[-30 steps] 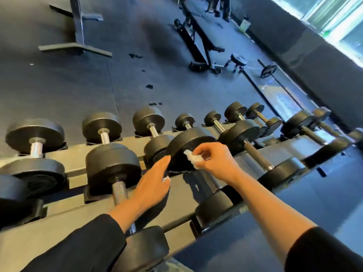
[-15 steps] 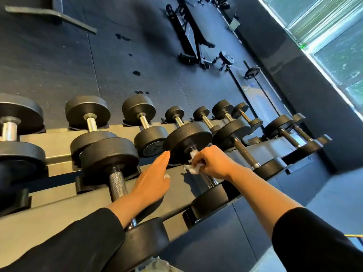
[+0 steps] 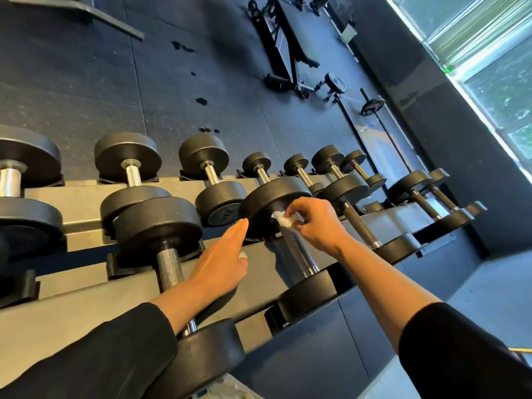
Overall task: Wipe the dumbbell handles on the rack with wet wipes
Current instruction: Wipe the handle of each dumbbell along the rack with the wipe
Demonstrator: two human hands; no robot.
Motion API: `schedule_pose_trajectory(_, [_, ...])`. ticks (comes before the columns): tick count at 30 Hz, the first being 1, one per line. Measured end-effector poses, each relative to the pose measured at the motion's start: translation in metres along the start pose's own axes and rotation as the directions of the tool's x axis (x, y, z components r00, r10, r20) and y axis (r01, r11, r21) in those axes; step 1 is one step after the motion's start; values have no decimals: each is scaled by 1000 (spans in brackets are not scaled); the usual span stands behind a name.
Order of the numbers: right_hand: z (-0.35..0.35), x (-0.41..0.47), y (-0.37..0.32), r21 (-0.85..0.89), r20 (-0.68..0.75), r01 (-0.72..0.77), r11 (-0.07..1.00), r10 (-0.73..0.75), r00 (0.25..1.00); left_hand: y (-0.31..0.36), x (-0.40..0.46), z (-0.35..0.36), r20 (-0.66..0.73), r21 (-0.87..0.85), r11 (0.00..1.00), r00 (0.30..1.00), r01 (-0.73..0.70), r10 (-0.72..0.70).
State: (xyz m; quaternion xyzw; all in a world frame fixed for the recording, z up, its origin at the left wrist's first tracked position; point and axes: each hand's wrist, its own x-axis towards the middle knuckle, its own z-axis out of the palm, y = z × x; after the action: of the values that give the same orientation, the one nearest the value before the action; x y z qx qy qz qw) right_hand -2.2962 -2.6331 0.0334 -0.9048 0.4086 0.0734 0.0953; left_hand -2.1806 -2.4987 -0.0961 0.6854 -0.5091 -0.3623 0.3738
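- Right hand: fingers curled, pinching a crumpled white wipe against the upper end of the dumbbell handle (the knurled steel one).
- Dumbbell handle: lies across the lower tier of the grey rack, between two black weight heads.
- Left hand: fingers straight and together, holding nothing, resting on the rack just left of the dumbbell handle; fingertips near the upper weight head.
- Both forearms bare below black sleeves.

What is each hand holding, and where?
Right hand pinches a bunched white wipe at the handle's top. Left hand holds nothing.
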Motion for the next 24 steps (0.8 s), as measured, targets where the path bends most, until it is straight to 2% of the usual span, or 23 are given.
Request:
schedule_pose_trajectory(6, [14,4,8,-48,64,2,999,1,998,0,0,0,-2,-4,1000,1000,4,-4])
schedule_pose_trajectory(8, [8,1,11,-49,131,-9,999,16,991,0,-1,0,-4,-2,1000,1000,3,-3])
schedule_pose_trajectory(11, [-4,-8,19,34,288,-49,998,37,957,0,-1,0,-9,-1,1000,1000,1,-1])
schedule_pose_trajectory(14, [-14,-22,26,174,461,-165,971,68,885,1,-1,-1,0,-8,1000,1000,5,-5])
schedule_pose_trajectory(17, [-17,-28,33,234,513,-212,949,64,856,3,-3,-2,13,-2,1000,1000,6,-6])
schedule_pose_trajectory(20, [-17,-26,42,313,477,-212,926,40,878,5,-4,-1,24,12,1000,1000,1,-2])
schedule_pose_trajectory(24, [-12,-4,57,357,187,-144,923,81,979,14,-4,-10,2,83,997,1000,-9,8])
